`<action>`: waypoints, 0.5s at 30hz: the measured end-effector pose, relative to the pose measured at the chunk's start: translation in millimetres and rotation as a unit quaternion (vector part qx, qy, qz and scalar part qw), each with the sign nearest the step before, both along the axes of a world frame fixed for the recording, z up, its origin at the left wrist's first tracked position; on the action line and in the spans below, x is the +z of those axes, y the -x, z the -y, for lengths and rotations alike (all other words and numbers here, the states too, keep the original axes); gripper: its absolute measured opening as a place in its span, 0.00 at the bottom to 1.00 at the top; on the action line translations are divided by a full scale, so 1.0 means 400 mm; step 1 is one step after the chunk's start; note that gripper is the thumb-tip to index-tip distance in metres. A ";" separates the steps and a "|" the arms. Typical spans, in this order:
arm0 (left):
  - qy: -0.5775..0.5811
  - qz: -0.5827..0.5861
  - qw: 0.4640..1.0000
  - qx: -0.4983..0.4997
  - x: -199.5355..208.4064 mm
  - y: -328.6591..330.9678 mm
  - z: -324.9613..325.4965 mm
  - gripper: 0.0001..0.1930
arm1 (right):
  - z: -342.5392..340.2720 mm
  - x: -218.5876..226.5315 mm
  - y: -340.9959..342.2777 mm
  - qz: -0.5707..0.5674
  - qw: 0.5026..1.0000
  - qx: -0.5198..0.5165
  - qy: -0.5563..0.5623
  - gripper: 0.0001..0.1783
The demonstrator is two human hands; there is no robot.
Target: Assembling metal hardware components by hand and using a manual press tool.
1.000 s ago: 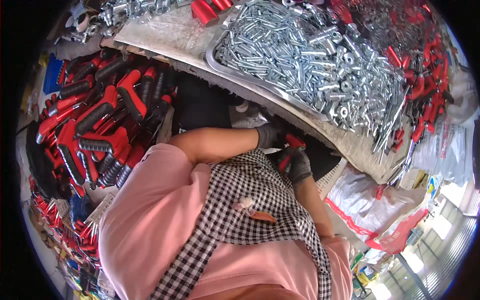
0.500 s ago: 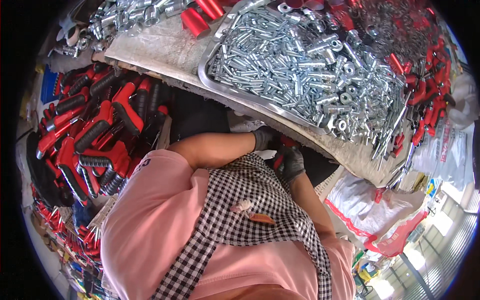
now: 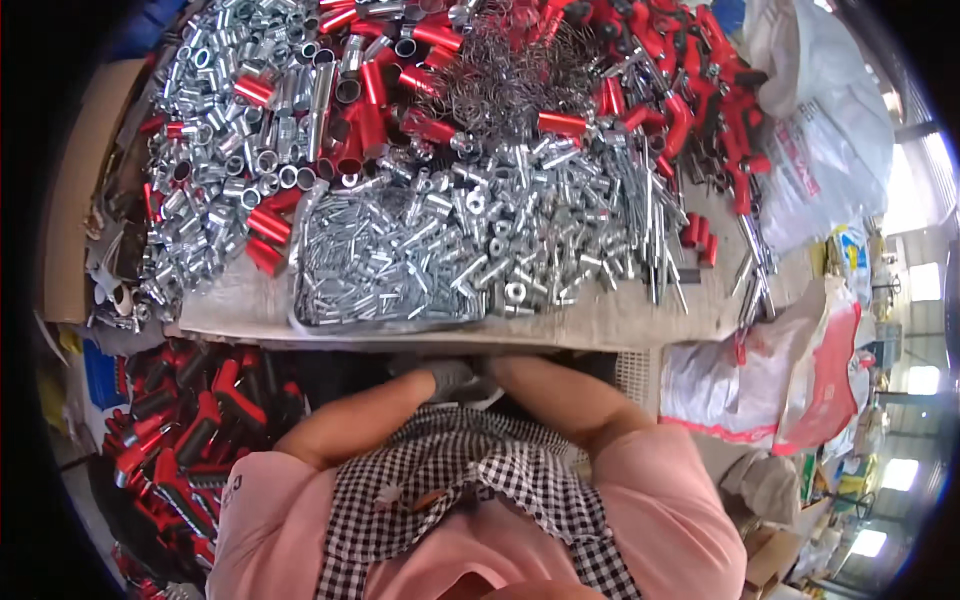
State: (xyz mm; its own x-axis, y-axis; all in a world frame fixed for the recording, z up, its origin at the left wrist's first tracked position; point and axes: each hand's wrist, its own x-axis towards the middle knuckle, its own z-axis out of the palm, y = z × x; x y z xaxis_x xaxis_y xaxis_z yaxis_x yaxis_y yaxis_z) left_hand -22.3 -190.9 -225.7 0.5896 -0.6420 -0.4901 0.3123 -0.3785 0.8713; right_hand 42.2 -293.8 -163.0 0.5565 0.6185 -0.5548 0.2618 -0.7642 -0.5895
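Observation:
My left hand (image 3: 450,378), in a grey glove, is low in front of my apron, just under the near edge of the worktable (image 3: 570,328). Its fingers are hidden, so whether it holds anything does not show. My right forearm (image 3: 555,395) reaches inward to the same spot, and the right hand itself is out of sight beneath the table edge. Close by the left glove lies a pale piece (image 3: 483,392) that I cannot make out. Above the hands, a metal tray (image 3: 390,327) full of small silver pins stands on the table.
Silver sleeves (image 3: 200,140), red tubes (image 3: 368,135), wire springs (image 3: 510,75) and red-and-black tool handles (image 3: 680,120) are heaped across the table. More red-and-black handles (image 3: 190,420) pile up below left. A white and red sack (image 3: 735,395) is at right.
My view has swung round and up, bringing more of the table in. The red object at my hands earlier, and the right glove, have gone out of sight under the table edge.

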 end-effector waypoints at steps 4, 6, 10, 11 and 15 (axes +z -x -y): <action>-0.658 -0.071 0.728 -0.178 0.222 -0.197 0.159 0.20 | -0.094 0.020 -0.036 -0.051 0.998 0.033 0.005 0.20; -0.611 -0.036 0.784 -0.107 0.173 -0.152 0.178 0.21 | -0.127 0.024 -0.051 -0.075 0.996 0.049 0.006 0.20; -0.497 0.051 0.866 0.031 0.052 -0.064 0.125 0.23 | -0.136 0.057 -0.105 -0.117 0.991 0.064 0.011 0.19; -0.468 0.071 0.878 0.069 0.033 -0.068 0.150 0.23 | -0.141 0.066 -0.123 -0.127 0.989 0.072 0.010 0.19; -0.330 0.148 0.910 0.201 -0.048 0.022 0.116 0.26 | -0.065 0.097 -0.131 -0.179 0.980 0.084 0.016 0.19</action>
